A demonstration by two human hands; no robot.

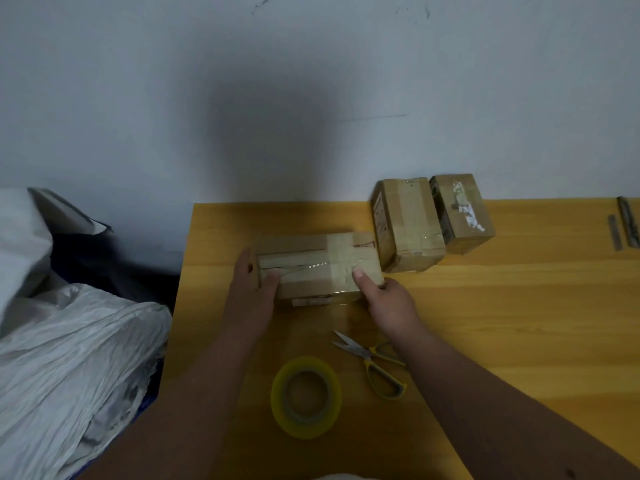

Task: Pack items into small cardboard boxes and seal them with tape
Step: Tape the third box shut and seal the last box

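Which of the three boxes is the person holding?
The box lying flat nearest the person, held by both hands; the other two stand untouched near the wall.

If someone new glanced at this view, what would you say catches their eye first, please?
First, the two hands, left hand and right hand, gripping a taped box at the middle of the yellow table. Next, the tape roll and scissors lying nearer the person. Two more taped boxes stand at the far edge by the wall.
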